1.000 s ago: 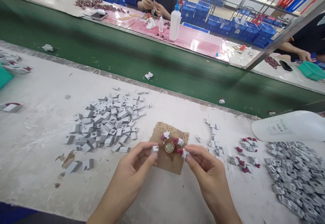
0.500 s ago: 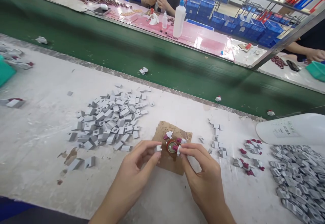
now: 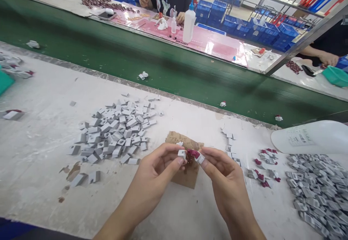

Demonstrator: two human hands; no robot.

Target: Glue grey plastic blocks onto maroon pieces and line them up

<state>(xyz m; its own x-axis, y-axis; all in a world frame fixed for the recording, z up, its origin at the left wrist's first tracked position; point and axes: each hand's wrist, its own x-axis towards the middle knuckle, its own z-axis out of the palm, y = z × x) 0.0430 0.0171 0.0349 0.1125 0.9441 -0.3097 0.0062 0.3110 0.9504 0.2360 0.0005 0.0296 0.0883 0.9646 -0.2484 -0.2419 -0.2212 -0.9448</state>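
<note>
Left hand (image 3: 160, 167) pinched a small pale-grey block (image 3: 182, 154); right hand (image 3: 228, 176) pinched a small maroon-and-white piece (image 3: 196, 155), maroon end toward block. Contact between them: couldn't tell. Both above brown cardboard square (image 3: 187, 180). Left: heap of grey angular blocks (image 3: 114, 131). Far: green belt (image 3: 174, 77).

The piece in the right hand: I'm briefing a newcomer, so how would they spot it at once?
On the near white table, find the brown cardboard just below the picture's centre. By its right edge, the right hand holds the piece. Its maroon end sets it apart from the pale block in the left hand.
</note>
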